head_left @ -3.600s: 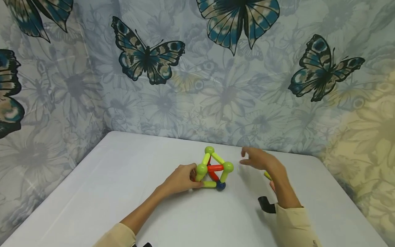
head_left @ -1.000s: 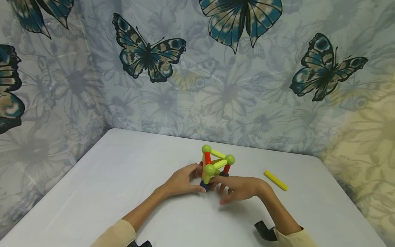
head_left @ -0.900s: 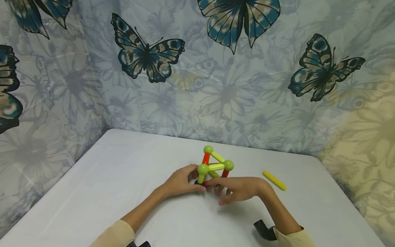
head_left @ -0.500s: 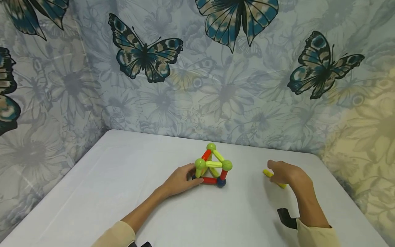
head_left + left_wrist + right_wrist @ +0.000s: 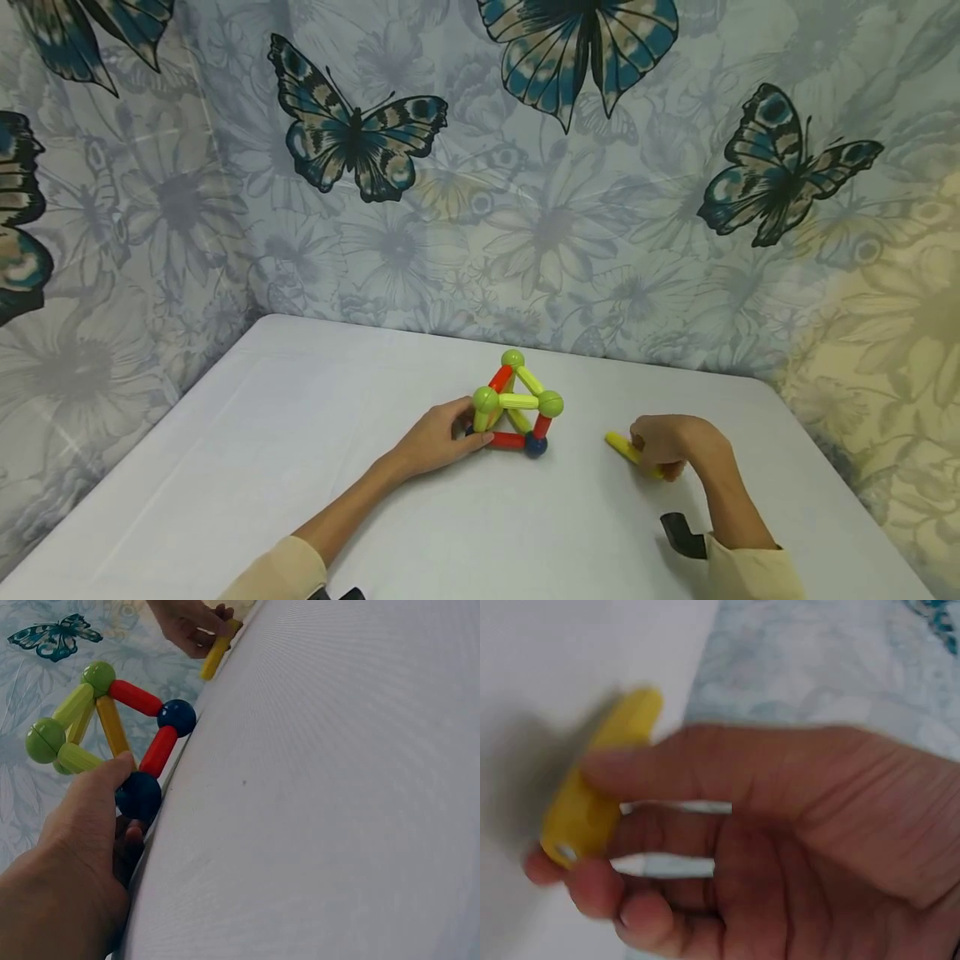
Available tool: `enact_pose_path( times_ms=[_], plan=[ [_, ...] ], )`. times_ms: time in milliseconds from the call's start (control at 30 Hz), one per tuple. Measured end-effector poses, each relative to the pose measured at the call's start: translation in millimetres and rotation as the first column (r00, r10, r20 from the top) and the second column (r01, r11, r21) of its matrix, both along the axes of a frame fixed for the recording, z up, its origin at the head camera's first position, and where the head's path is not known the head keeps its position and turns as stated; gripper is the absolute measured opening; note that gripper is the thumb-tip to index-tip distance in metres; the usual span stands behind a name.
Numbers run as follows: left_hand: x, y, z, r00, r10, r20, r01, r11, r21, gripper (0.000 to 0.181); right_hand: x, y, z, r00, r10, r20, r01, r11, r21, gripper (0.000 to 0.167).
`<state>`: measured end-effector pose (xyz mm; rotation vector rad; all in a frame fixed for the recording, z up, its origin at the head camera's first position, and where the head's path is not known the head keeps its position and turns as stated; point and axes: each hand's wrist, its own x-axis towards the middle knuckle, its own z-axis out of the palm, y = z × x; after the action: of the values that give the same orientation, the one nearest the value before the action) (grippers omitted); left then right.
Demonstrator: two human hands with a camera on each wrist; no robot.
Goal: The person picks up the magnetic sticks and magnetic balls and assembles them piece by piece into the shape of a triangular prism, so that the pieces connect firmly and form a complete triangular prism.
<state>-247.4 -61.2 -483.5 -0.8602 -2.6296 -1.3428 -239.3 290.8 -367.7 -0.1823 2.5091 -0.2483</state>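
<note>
A frame built of magnetic rods and balls stands on the white table, with green balls above, dark blue balls below, and red and yellow-green rods between. My left hand holds its lower left corner, the thumb by a blue ball in the left wrist view. Some rods at the back are partly hidden. To the right of the frame and apart from it, my right hand pinches a yellow magnetic rod. In the right wrist view the thumb lies across this rod, with fingers beneath it.
The white table meets a patterned fabric backdrop with butterflies at its far and left sides. A black wrist device juts from the right sleeve, low over the table.
My right hand has left the frame, gone right, taken hold of the yellow rod and brought it slightly back left. The frame has turned since the earlier frames; my left hand stays at it.
</note>
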Motion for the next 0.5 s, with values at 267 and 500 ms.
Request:
enact_pose_path(
  times_ms=[267, 500],
  plan=[
    [-0.3, -1.7, -0.6, 1.000, 0.000, 0.004, 0.000, 1.000, -0.001, 0.029, 20.5, -85, 8.4, 0.927, 0.356, -0.120, -0.375, 0.892, -0.253, 0.008],
    [-1.4, -2.5, -0.6, 1.000, -0.012, 0.005, 0.012, 1.000, 0.021, 0.037, 41.4, -129, -15.1, 0.691, 0.409, -0.597, -0.492, 0.870, 0.027, 0.016]
  ],
)
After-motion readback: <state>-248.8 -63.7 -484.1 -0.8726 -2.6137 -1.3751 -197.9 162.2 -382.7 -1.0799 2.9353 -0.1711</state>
